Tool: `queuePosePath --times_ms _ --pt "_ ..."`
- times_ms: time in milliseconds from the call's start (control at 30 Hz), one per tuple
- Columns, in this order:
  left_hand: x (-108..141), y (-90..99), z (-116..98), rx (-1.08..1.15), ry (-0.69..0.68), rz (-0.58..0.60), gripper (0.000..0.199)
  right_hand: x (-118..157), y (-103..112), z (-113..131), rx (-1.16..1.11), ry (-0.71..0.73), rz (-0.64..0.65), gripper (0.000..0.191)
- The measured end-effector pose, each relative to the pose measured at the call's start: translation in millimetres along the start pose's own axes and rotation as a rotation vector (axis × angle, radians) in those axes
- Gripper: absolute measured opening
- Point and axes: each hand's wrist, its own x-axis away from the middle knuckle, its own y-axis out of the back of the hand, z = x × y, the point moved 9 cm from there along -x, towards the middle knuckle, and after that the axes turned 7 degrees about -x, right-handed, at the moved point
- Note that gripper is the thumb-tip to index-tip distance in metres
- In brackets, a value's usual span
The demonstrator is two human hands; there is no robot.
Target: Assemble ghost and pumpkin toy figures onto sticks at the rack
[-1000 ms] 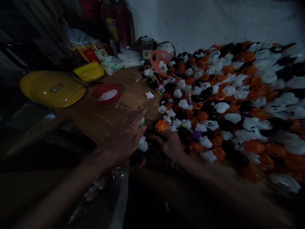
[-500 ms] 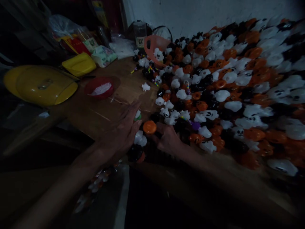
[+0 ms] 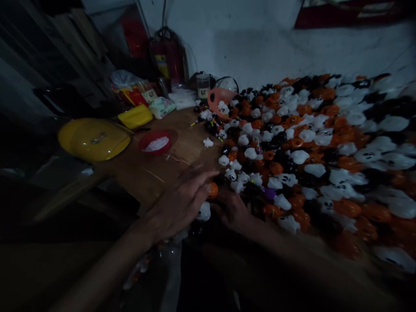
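My left hand (image 3: 183,197) reaches over the table edge, with its fingers stretched forward and the thumb against a small round orange plastic piece (image 3: 212,190), which it pinches. Close by on the right, my right hand (image 3: 234,210) has its fingers curled toward the same piece; what lies in them is too dark to make out. Just below my left fingers is a white ghost-shaped piece (image 3: 204,211), with dark pieces under it. A big pile of white ghosts, orange pumpkins and black pieces (image 3: 299,157) spreads to the right of both hands.
On the wooden table (image 3: 182,143) are a red bowl (image 3: 146,145) of small whitish bits, a lone white ghost piece (image 3: 208,142) and a tipped pink basket (image 3: 214,97). A yellow shell-like object (image 3: 94,141) lies left. A fire extinguisher (image 3: 175,60) stands behind bags and a jar.
The view has tilted up, showing more wall. My left hand has shifted right, its thumb now on the orange piece that was beside my right fingers. The green-and-white piece is no longer visible.
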Motion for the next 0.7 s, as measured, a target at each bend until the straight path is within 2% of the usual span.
queuePosePath --times_ms 100,200,333,400,467,533,600,633,700 --pt "-1 -11.0 0 -0.069 -0.061 0.046 0.043 -2 -3 1 -0.013 0.005 0.018 0.013" --pt "-4 -18.9 -2 -0.154 -0.087 0.036 0.044 0 -5 5 -0.028 0.064 -0.014 0.017" --pt "-2 -29.1 -14 -0.269 -0.079 0.068 0.039 7 -2 10 -0.038 0.174 -0.164 0.026" --pt "0 -23.3 -19 -0.293 -0.058 0.043 0.036 9 1 10 -0.02 0.178 -0.208 0.031" --pt "1 -3.1 -18 -0.248 -0.029 -0.049 0.037 7 2 11 0.048 0.135 -0.146 0.033" --pt "0 29.8 -5 -0.12 0.019 -0.213 0.04 4 11 15 0.14 0.079 -0.052 0.034" --pt "-4 60.6 24 0.034 0.079 -0.383 0.04 -6 31 21 0.207 0.044 0.013 0.031" --pt "-9 69.3 45 0.105 0.121 -0.444 0.037 -16 43 23 0.239 0.032 0.041 0.03" --pt "-28 66.6 86 0.206 0.148 -0.46 0.029 -45 65 19 0.393 -0.019 0.102 0.028"
